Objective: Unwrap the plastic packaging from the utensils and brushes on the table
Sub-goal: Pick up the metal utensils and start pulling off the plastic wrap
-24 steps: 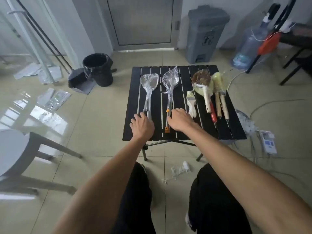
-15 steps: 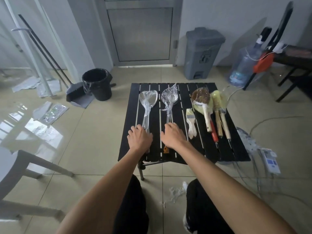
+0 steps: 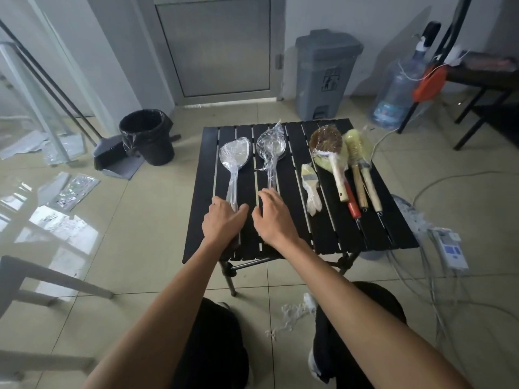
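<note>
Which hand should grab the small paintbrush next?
Right, probably. The right hand lies nearer the paintbrush; the left hand sits over the wrapped spatula handle, farther away.

Both hands shifted toward table's (image 3: 365, 237) near edge; left hand (image 3: 222, 221) and right hand (image 3: 273, 217) now w/ fingers spread over utensil handles.
</note>
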`<control>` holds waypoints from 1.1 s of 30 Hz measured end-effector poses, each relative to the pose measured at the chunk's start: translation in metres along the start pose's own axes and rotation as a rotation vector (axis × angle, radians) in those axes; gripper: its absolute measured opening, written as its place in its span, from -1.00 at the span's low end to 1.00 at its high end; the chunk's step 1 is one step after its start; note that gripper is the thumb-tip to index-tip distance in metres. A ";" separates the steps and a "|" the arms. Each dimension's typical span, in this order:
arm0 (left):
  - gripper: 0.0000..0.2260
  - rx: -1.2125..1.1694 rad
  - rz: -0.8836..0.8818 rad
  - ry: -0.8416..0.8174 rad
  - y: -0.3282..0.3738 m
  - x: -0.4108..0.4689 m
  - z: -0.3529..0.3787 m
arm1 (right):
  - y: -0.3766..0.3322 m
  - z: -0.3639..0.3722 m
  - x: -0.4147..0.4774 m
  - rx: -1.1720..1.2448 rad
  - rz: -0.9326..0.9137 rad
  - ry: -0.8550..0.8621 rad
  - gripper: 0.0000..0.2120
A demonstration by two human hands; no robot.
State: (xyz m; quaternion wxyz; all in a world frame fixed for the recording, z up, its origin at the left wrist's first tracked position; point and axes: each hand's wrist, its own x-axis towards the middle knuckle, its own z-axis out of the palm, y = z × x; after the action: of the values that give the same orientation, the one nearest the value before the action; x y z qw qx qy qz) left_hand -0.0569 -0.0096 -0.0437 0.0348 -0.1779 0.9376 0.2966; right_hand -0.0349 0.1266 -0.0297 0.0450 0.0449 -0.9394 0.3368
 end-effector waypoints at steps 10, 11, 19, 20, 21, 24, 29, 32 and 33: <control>-0.44 0.012 0.026 0.052 0.000 -0.006 0.006 | -0.004 0.006 -0.006 0.095 0.008 -0.038 -0.55; -0.45 0.006 0.026 0.060 0.002 -0.006 0.006 | -0.003 0.006 -0.006 0.097 0.008 -0.037 -0.55; -0.51 -0.143 -0.023 0.078 0.001 -0.003 0.006 | -0.001 0.007 0.004 0.125 0.010 -0.052 -0.56; -0.53 -0.187 -0.026 0.066 0.002 -0.002 0.005 | -0.001 0.006 0.005 0.132 0.012 -0.046 -0.57; -0.55 -0.247 -0.019 0.053 0.003 -0.002 0.004 | -0.002 0.006 0.006 0.145 0.015 -0.041 -0.57; -0.65 -0.428 0.021 0.045 0.007 -0.004 0.001 | -0.005 0.002 0.009 0.222 0.021 -0.039 -0.58; -0.63 -0.689 0.079 -0.055 0.017 -0.016 -0.004 | -0.006 -0.005 0.015 0.400 0.083 -0.085 -0.58; -0.70 -0.789 0.237 -0.166 0.022 -0.027 -0.005 | -0.005 -0.012 0.021 0.622 0.199 -0.126 -0.59; -0.75 -0.827 0.283 -0.216 0.022 -0.030 -0.003 | -0.003 -0.014 0.023 0.697 0.214 -0.144 -0.60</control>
State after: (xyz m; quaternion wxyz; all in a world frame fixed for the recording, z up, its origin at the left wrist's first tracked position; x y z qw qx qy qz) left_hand -0.0368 0.0145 -0.0238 0.0173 -0.0148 0.7463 0.6652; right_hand -0.0564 0.1322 -0.0145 -0.0746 -0.0173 -0.7684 0.6354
